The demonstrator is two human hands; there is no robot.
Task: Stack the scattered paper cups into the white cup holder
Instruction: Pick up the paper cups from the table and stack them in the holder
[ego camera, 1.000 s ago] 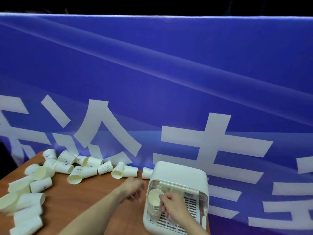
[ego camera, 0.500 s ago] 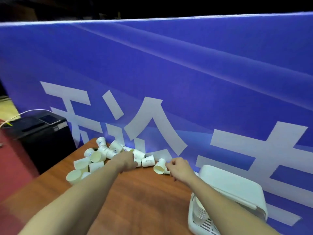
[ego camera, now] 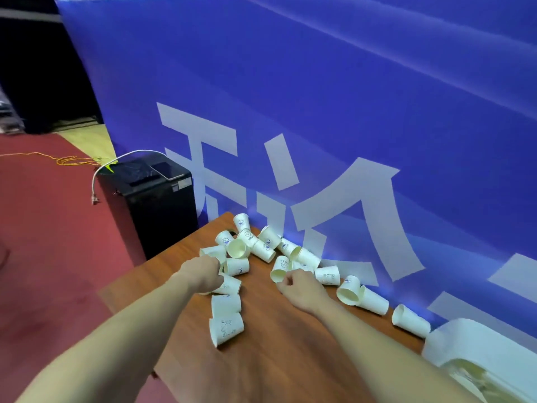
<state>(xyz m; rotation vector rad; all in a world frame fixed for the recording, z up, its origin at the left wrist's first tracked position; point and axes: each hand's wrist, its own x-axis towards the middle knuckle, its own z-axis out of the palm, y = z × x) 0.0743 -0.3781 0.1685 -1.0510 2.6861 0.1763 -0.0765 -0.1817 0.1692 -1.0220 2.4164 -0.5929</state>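
Several white paper cups point(ego camera: 263, 251) lie scattered on their sides at the far left end of the wooden table point(ego camera: 290, 362), with more in a row along the banner point(ego camera: 374, 301). My left hand point(ego camera: 203, 273) has its fingers curled round one cup point(ego camera: 231, 285) at the near edge of the pile. My right hand point(ego camera: 300, 289) curls its fingers at the rim of another cup point(ego camera: 279, 269). The white cup holder point(ego camera: 476, 341) sits at the lower right, partly cut off, with blurred stacked cups inside it.
A blue banner point(ego camera: 348, 112) with large white characters stands right behind the table. A black box point(ego camera: 157, 199) with a white cable stands on the red floor beyond the table's left end. Two cups point(ego camera: 226, 318) lie near my left forearm.
The view has swung left and closer to the cup pile. Both hands have left the holder and reached the scattered cups, each closing on one.
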